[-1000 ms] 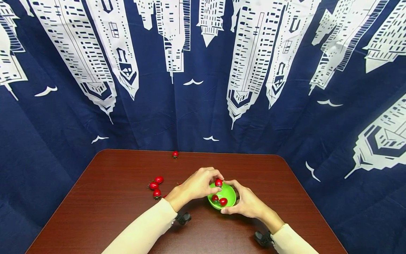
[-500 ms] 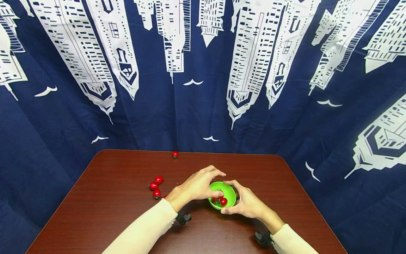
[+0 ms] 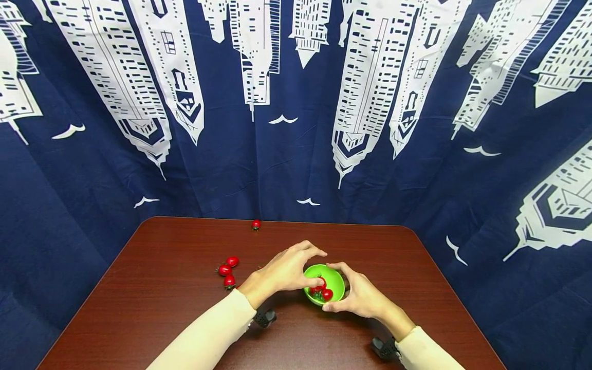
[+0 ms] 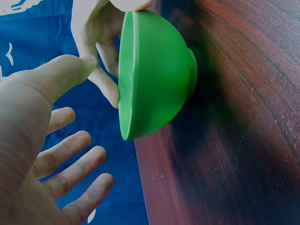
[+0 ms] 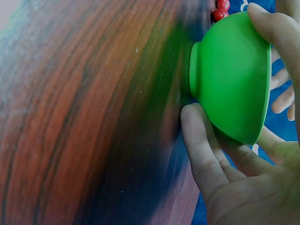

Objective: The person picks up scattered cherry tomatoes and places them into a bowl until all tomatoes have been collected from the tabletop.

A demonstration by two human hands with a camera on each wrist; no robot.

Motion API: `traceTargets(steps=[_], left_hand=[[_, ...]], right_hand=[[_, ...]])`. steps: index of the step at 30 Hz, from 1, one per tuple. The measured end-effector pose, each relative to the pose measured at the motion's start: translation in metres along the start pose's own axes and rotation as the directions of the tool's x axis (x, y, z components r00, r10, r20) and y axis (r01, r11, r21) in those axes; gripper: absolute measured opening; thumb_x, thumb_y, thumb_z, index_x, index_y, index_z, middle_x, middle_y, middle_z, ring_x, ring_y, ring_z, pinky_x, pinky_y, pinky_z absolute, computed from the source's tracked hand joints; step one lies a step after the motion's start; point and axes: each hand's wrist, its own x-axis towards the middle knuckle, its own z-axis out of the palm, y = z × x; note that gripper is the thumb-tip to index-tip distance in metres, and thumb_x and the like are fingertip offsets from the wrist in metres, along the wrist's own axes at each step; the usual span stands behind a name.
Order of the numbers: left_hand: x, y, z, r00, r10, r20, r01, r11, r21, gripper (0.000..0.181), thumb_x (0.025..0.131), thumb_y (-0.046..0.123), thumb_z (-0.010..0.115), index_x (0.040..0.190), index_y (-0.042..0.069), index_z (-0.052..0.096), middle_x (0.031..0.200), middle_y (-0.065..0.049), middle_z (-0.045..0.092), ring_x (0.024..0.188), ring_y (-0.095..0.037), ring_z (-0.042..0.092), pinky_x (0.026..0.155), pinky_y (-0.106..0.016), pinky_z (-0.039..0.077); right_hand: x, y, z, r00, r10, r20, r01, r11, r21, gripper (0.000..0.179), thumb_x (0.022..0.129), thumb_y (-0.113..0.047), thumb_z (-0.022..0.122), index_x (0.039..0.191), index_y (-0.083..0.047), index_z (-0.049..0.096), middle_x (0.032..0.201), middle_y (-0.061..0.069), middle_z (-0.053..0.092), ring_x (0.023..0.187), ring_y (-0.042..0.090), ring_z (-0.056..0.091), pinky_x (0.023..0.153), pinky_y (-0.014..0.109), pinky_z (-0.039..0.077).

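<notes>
A small green bowl stands on the table with several red cherry tomatoes inside, some showing green stems. My right hand grips the bowl from the right, thumb at the near rim; in the right wrist view its fingers curve round the bowl's outer wall. Over the bowl's left side hovers my left hand, fingers spread and holding nothing. Its thumb hides part of the tomatoes in the head view. The left wrist view shows the same hand with thumb and fingers apart, beside the bowl's rim.
Several loose cherry tomatoes lie on the brown table left of the left hand. Another single tomato sits near the far edge. Behind the table hangs a navy curtain printed with white buildings.
One second ago my left thumb and fingers pinched a cherry tomato over the bowl. They have spread and let it go, and it lies in the bowl. The right hand stays at the bowl.
</notes>
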Motion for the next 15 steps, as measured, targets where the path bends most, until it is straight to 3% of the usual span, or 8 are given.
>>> traceTargets(steps=[15], left_hand=[[-0.016, -0.018, -0.013, 0.999, -0.044, -0.012, 0.043, 0.999, -0.006, 0.066, 0.095, 0.043, 0.097, 0.155, 0.025, 0.075, 0.15, 0.001, 0.073, 0.137, -0.021, 0.075, 0.112, -0.047, 0.066]], right_hand=[[0.001, 0.0, 0.001, 1.0, -0.009, -0.009, 0.009, 1.0, -0.018, 0.105, 0.081, -0.042, 0.108, 0.164, -0.006, 0.054, 0.131, 0.013, 0.081, 0.106, 0.011, 0.079, 0.083, 0.024, 0.066]])
